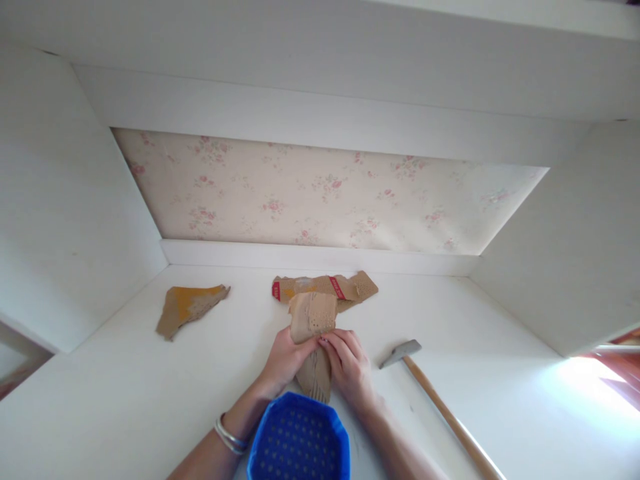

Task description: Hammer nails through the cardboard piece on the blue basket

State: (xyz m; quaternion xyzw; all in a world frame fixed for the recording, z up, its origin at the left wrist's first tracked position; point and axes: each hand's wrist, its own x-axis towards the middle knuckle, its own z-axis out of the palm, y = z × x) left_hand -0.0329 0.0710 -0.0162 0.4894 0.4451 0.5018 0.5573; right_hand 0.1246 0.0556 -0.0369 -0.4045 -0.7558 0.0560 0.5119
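Both of my hands grip one torn strip of brown cardboard (312, 319) at the middle of the white desk (100, 400). My left hand (286, 360) closes on its left edge, and my right hand (349, 363) pinches its right edge. The strip runs from between my hands up toward a larger cardboard piece with red tape (325, 288) lying behind it. The strip's lower end hangs just above a blue perforated bowl (299, 440) at the near edge. Silver bangles sit on my left wrist.
A hammer (430, 393) with a wooden handle lies to the right of my hands, its grey head pointing left. Another torn cardboard piece with yellow on it (190, 307) lies at the left. White side panels and a flowered back wall enclose the desk.
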